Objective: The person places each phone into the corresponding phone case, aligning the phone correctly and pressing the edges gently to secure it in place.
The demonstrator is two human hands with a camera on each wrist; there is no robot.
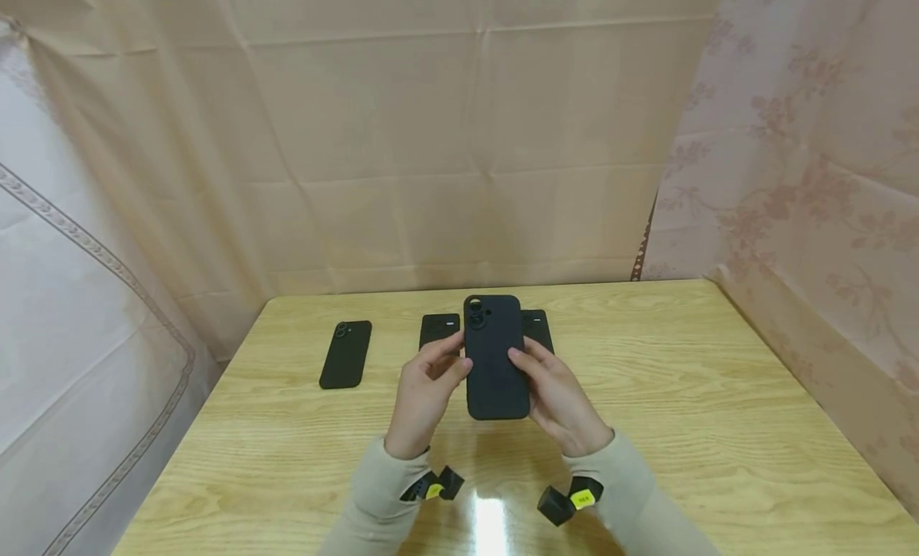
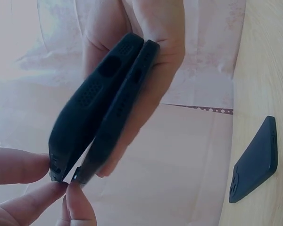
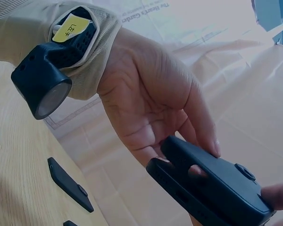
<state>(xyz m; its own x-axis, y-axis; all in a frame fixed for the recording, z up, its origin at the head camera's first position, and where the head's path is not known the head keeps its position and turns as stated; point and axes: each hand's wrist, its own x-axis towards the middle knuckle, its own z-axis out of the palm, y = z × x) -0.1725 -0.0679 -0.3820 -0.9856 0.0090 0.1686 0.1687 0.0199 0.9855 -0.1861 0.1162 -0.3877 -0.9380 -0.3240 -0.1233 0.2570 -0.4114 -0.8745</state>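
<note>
Upright in front of me is a black phone case (image 1: 495, 372), its camera cutouts at the upper left and its back toward my head. Behind it lies a thinner dark phone (image 2: 115, 120); in the left wrist view the two form a narrow V, with a gap between them. My left hand (image 1: 422, 392) pinches the left edge, thumb on the case and fingertips at the gap. The right hand (image 1: 563, 400) grips the right side of both pieces, thumb on the case's back. In the right wrist view, a fingertip shows between the case (image 3: 217, 172) and the phone.
One black phone-shaped piece (image 1: 346, 355) lies on the wooden table (image 1: 682, 396) to the left. Two more black pieces, a left one (image 1: 439, 326) and a right one (image 1: 540, 333), lie behind the hands, partly covered. Hanging cloth (image 1: 459, 157) encloses the table's back and sides.
</note>
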